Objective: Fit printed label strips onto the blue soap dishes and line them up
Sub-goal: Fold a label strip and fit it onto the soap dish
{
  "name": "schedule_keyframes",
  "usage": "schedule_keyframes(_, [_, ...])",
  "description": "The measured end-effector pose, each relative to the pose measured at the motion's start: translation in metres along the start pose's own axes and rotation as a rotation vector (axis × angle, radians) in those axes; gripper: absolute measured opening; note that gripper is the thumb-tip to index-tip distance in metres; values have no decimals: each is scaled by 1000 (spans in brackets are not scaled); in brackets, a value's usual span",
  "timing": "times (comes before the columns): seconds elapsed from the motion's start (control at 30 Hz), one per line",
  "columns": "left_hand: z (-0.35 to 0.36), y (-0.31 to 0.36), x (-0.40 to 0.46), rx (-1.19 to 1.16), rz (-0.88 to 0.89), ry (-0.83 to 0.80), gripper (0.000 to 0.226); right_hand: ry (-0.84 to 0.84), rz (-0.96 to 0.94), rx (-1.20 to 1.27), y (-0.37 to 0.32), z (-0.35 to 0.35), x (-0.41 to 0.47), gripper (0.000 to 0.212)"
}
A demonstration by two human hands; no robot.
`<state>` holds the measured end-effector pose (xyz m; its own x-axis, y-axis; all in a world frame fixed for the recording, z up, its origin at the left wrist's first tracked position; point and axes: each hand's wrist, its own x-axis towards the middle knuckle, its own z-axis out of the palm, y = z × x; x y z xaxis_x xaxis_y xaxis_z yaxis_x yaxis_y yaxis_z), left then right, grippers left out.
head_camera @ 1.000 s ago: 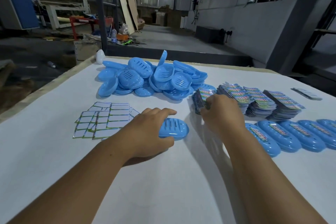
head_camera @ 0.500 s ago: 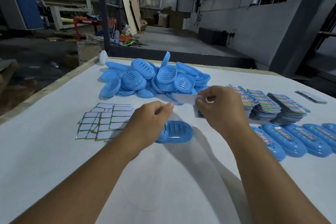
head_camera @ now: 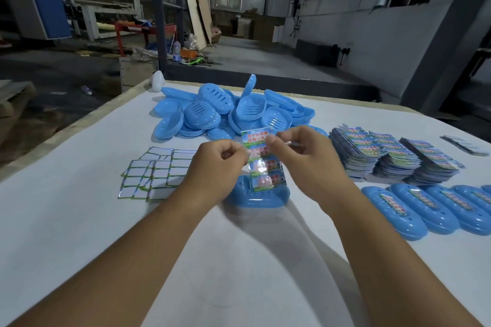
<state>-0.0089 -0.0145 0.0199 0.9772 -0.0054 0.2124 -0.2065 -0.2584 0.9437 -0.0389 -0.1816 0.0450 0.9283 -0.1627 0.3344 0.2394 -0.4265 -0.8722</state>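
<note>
A printed label strip (head_camera: 261, 160) hangs upright between my two hands, printed side toward me. My left hand (head_camera: 215, 167) pinches its left edge and my right hand (head_camera: 305, 159) pinches its top right corner. Directly below the strip a single blue soap dish (head_camera: 261, 198) lies on the white table (head_camera: 79, 220), partly hidden by my left hand. Behind it is a pile of loose blue soap dishes (head_camera: 225, 113). To the right, stacks of label strips (head_camera: 393, 154) stand behind a row of labelled dishes (head_camera: 425, 210).
White-faced cards with green edges (head_camera: 154, 172) lie spread at the left of my left hand. A thin dark stack (head_camera: 465, 145) sits at the far right. The table's wooden edge (head_camera: 79, 125) runs along the left, with workshop floor beyond.
My left hand left the single dish and rose to meet the right. My right hand brought one strip from the stacks; both hands now hold it upright over the dish.
</note>
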Motion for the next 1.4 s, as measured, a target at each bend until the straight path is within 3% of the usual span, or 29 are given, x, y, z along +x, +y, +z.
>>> schedule_keyframes(0.1, [2,0,-3,14,36,-67,17,94,112,146,3,-5,7,27])
schedule_keyframes(0.33, [-1,4,3,-37,67,54,23,55,112,170,7,-6,9,29])
schedule_keyframes(0.43, [-2,3,2,-48,57,27,22,68,120,129,7,-5,9,27])
schedule_keyframes(0.57, [-1,4,1,-82,78,-41,19,75,3,-133,6,-3,6,23])
schedule_keyframes(0.8, [-1,7,-4,-75,135,-81,19,-71,-122,-163,-3,2,-4,14])
schedule_keyframes(0.97, [-1,9,-7,-42,172,-96,14,-36,-164,-254,-7,1,-7,26])
schedule_keyframes(1.4, [-2,8,-11,85,246,-65,13,6,-157,-320,-6,3,-7,17])
